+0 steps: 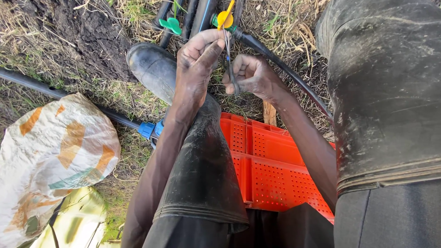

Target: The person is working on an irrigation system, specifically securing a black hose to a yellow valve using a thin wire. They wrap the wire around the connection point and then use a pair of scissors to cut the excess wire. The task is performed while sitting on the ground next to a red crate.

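Presently we find 2 bare hands working close together at 12 o'clock in the view, above a black rubber boot [158,69]. Our left hand [195,64] is curled, fingers pinching a thin grey wire-like strand [228,50] that runs up toward a yellow plastic valve handle [225,18]. Our right hand [252,76] is closed in a fist around a small dark metal tool [232,80], seemingly pliers or snips, which meets the same strand between the 2 hands.

At 11 o'clock of the hands sits a green plastic valve handle [172,25] among several black plastic irrigation pipes [202,16]. A thin black hose [285,69] runs off toward 4 o'clock. Toward 6 o'clock lies an orange perforated plastic crate [271,160]; at 8 o'clock, a white woven sack with orange patches [50,151] and a long black pipe with a blue coupling [149,129].

Risks, in our judgement: the strand is fine and taut, so the tool could slip and nick the left fingers, or the strand could snap under strain. Muddy skin makes either likelier.

Obscured: the tool's working end, the strand's attachment at the valve, and the true kind of tool. The second boot [386,87] is cut off at 3 o'clock.
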